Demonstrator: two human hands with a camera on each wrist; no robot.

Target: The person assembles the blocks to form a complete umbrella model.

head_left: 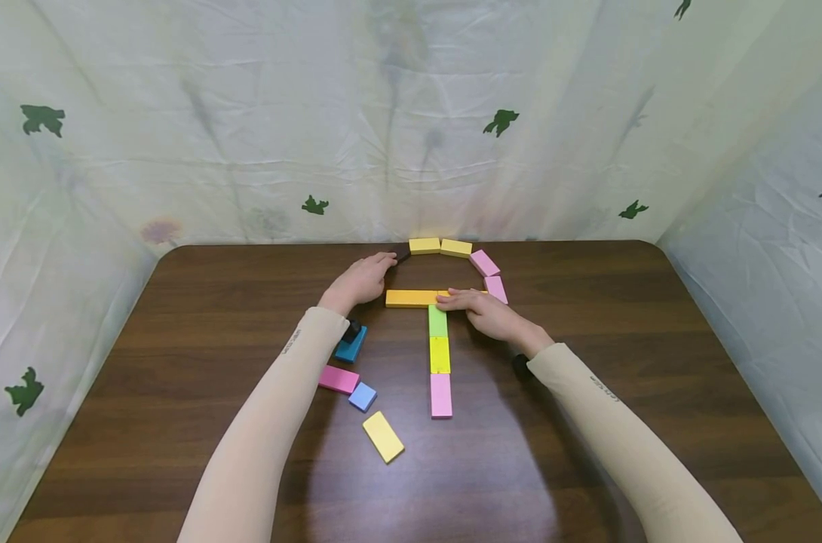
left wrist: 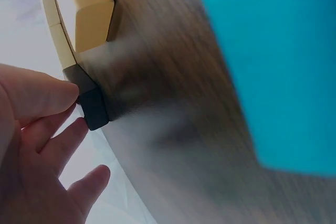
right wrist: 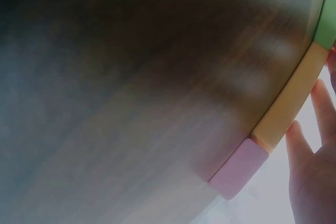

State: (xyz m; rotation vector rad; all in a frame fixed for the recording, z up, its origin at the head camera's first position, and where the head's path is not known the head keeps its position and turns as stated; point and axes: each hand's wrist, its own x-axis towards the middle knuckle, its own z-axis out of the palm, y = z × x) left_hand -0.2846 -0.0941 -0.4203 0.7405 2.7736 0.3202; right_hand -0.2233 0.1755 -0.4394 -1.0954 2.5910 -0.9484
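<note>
At the far side of the table, my left hand [head_left: 360, 281] pinches a black block [left wrist: 94, 106] between thumb and fingertips. One end of that block meets a yellow block [head_left: 424, 246] at the start of a curved row. The row runs on through a second yellow block [head_left: 456, 248] to two pink blocks [head_left: 485, 263]. My right hand [head_left: 489, 313] lies over the right part of the orange bar [head_left: 407, 299], its fingers extended and partly hiding it. Below the bar stands a straight column: a green block [head_left: 438, 322], a bright yellow block [head_left: 440, 355] and a pink block [head_left: 441, 397].
Left of the column lie a blue block [head_left: 351, 347], partly behind the left wrist, a magenta block [head_left: 338, 379], a small light-blue block [head_left: 363, 397] and a pale yellow block [head_left: 384, 437]. A white patterned curtain [head_left: 357, 113] hangs along the brown table's far edge.
</note>
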